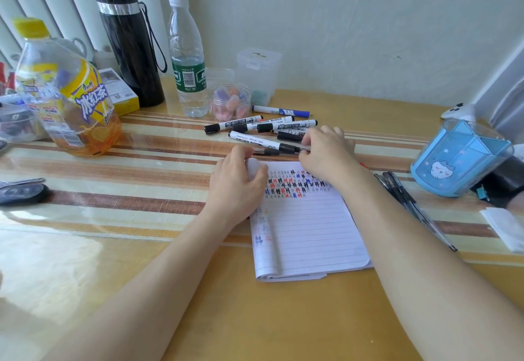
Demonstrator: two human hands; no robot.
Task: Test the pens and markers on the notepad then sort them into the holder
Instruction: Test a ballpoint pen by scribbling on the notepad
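Tabletop (255, 318): yellow wood at the near edge; farther back, a striped woven mat under a glossy clear sheet.
Notepad (306, 230): lined white paper, lying flat in the middle, with its left pages curled over. Its top rows are filled with small black, red and blue hash marks.
Dark pens (402, 193): a slim bundle lying slantwise, just right of the notepad.
Left hand (236, 182): rests on the notepad's top left corner, with curled fingers on the pen's left end.
Right hand (326, 152): thumb and forefinger pinch the pen's other end.
Pen (268, 151): thin, with a clear barrel and black grip. It lies level just beyond the notepad's top edge, between both hands.
Holder (442, 168): translucent blue plastic with angular compartments and a cartoon animal on its wall, standing well right of the notepad.
Markers (249, 124): white barrels with black caps, in a loose heap beyond the hands.
Blue-capped marker (280, 111): lies behind the heap.
Jar (230, 102): round and clear, holding pastel pieces.
Water bottle (187, 57): clear ribbed plastic.
Flask (127, 43): tall and black.
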